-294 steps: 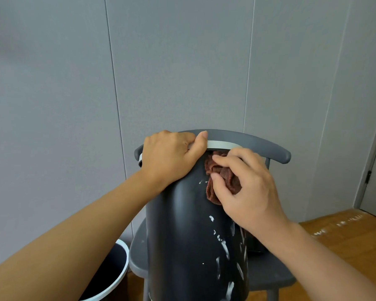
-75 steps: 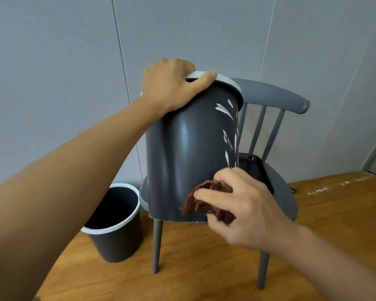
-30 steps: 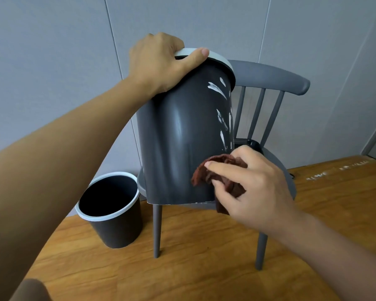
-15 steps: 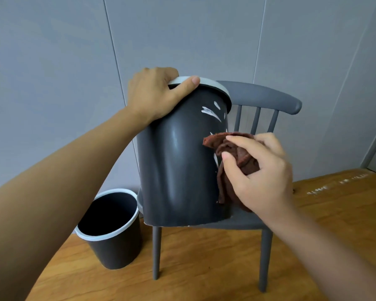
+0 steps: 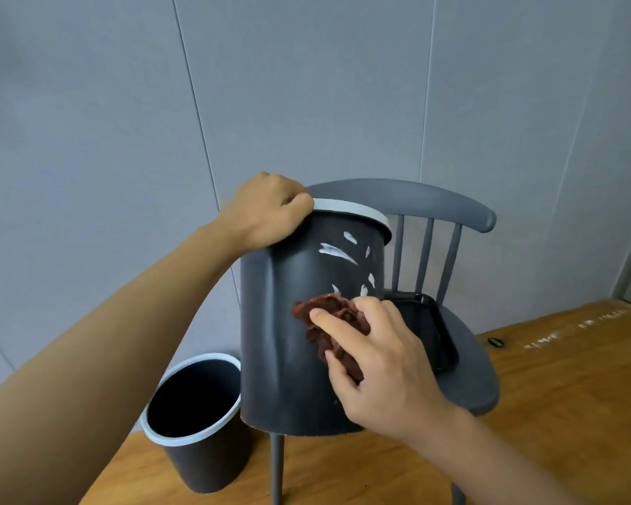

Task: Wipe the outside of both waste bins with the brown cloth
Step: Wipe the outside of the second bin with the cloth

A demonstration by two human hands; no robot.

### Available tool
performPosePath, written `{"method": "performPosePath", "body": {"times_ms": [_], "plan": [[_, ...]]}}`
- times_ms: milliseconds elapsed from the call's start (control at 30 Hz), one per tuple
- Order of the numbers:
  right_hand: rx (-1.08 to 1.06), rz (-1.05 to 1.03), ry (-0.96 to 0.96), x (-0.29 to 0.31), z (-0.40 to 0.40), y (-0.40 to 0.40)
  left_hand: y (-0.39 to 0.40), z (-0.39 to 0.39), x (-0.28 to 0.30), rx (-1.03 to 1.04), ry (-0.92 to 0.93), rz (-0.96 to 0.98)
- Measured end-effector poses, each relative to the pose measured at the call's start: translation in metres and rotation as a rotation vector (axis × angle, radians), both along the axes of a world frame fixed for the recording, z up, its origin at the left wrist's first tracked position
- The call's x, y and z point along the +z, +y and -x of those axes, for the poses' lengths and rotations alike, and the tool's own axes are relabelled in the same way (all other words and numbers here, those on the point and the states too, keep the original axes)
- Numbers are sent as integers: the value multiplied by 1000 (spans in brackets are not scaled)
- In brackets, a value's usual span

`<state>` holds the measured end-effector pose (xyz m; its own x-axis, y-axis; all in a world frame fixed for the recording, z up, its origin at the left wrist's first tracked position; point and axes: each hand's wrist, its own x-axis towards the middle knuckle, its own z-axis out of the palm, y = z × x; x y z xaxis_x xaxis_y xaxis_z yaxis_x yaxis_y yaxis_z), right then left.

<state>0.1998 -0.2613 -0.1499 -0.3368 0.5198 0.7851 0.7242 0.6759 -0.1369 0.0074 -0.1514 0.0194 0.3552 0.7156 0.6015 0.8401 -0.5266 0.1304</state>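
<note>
2 waste bins, 1 brown cloth, 2 hands, 1 chair, 1 tray.

The 2 dark waste bins each carry 1 pale rim: 1 bin on the chair [image 5: 285, 322], 1 bin on the floor [image 5: 197, 428]. There is 1 brown cloth [image 5: 328, 322], bunched against the side of the bin on the chair. 2 hands show: 1 left hand [image 5: 266, 211] and 1 right hand [image 5: 383, 366]. There is 1 grey chair [image 5: 463, 362] with 3 back spindles in sight, and 1 black tray [image 5: 430, 333] on its seat. About 7 white smears mark the upper bin's wall; some are partly hidden.
</note>
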Motion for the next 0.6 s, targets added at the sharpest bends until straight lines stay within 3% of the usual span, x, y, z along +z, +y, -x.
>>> {"method": "performPosePath", "body": {"times_ms": [233, 333, 433, 500, 600], "plan": [[76, 35, -40, 11, 12, -1, 10, -9, -3, -89, 82, -146], [80, 24, 195, 30, 1, 6, 18, 0, -13, -62, 60, -233], [-188, -25, 433, 62, -23, 31, 22, 11, -23, -22, -64, -310], [-339, 2, 415, 78, -22, 48, 23, 14, -27, -11, -105, -331], [-228, 161, 228, 76, 2, 49, 27, 13, -28, 21, -99, -347]]}}
